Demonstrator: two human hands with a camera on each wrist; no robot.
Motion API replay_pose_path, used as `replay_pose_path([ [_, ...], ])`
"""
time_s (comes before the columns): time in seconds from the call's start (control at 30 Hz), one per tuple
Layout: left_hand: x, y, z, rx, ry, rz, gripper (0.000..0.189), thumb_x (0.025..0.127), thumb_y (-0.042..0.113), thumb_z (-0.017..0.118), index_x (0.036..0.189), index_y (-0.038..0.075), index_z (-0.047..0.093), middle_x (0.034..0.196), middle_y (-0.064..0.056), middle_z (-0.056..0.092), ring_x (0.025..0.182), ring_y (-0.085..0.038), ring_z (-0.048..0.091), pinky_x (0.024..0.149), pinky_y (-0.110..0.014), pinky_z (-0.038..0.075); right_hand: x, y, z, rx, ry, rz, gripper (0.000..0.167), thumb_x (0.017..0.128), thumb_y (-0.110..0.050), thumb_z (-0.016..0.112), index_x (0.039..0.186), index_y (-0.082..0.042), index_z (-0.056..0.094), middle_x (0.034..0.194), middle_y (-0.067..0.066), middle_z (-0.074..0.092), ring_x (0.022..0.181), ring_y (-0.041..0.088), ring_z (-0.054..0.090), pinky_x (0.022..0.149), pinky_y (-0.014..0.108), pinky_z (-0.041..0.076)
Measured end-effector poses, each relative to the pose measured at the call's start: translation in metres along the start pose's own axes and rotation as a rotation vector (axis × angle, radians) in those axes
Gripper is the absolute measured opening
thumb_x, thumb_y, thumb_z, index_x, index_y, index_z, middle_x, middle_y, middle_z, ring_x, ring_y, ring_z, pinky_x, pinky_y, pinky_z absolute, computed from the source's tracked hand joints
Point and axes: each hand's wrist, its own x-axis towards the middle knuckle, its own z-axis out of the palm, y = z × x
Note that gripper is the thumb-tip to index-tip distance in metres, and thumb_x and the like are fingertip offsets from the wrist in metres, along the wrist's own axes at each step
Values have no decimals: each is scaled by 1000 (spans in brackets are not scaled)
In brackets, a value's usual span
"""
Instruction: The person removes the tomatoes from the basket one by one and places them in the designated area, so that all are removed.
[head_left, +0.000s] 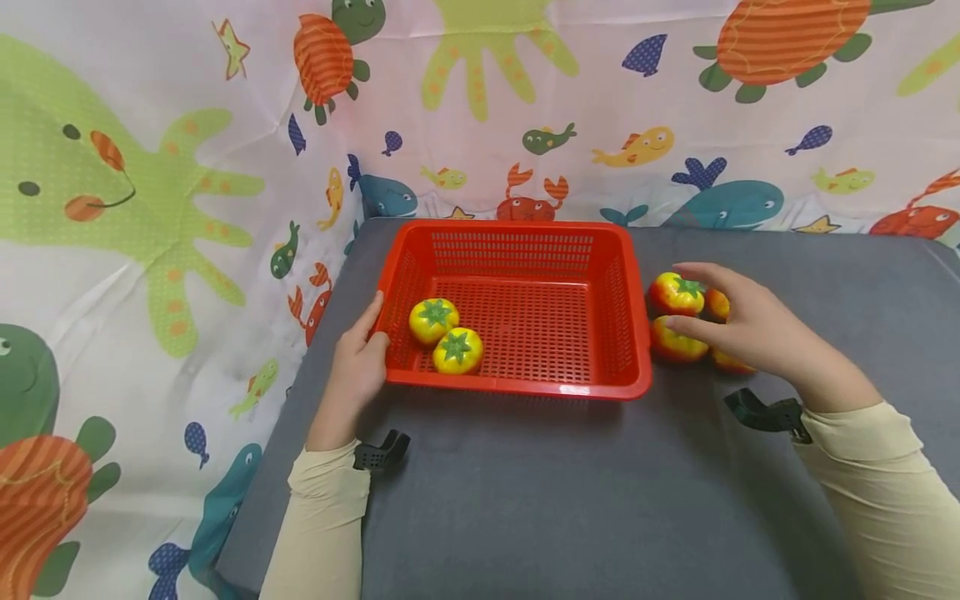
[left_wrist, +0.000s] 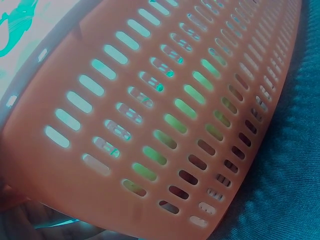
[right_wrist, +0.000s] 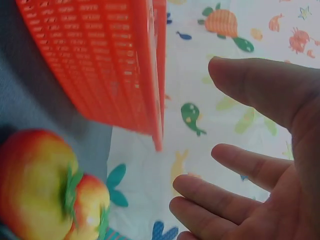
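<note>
A red plastic basket [head_left: 517, 390] with slotted walls sits on the grey table. My left hand [head_left: 357, 367] grips its left rim; the left wrist view shows the slotted basket wall [left_wrist: 150, 120] close up, with fingers at the lower left. Inside, at the left, lie two yellow tomato-like toy fruits [head_left: 434, 322] with green star-shaped leaves. Right of the basket, several red-and-yellow toy fruits [head_left: 677, 293] lie together. Over them is my right hand [head_left: 757, 329], thumb and fingers spread apart, nothing held. In the right wrist view these fruits [right_wrist: 32, 185] lie apart from the fingers.
The grey tabletop [head_left: 540, 500] stretches in front of the basket and to the right. A curtain [head_left: 480, 142] printed with sea animals hangs behind the table and along its left side. Both wrists wear dark straps [head_left: 765, 412].
</note>
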Motion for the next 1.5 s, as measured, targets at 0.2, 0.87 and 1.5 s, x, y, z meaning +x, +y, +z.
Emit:
replay_pose_path([
  [0.2,0,1,0,-6,-14,-16,63,105,19,41,164,40,30,168,-1,37,131,-31,61,103,-52,54,8,-21,6,14,-29,-39,81,94,-45,76,161,-17,41,160,17,44,142,44,39,97,71,51],
  [0.87,0,2,-1,20,-1,1,63,105,21,42,165,36,32,167,-4,38,134,-32,58,107,-55,51,59,-85,33,-66,-136,-176,74,94,-46,76,157,-19,47,158,13,47,143,39,44,106,68,46],
  [1.5,0,3,-2,1,-2,-10,63,105,21,44,165,39,32,166,-3,40,115,-32,69,94,-50,60,100,-118,64,-11,-225,-247,68,96,-39,75,155,-18,49,157,6,51,146,31,44,115,59,42],
])
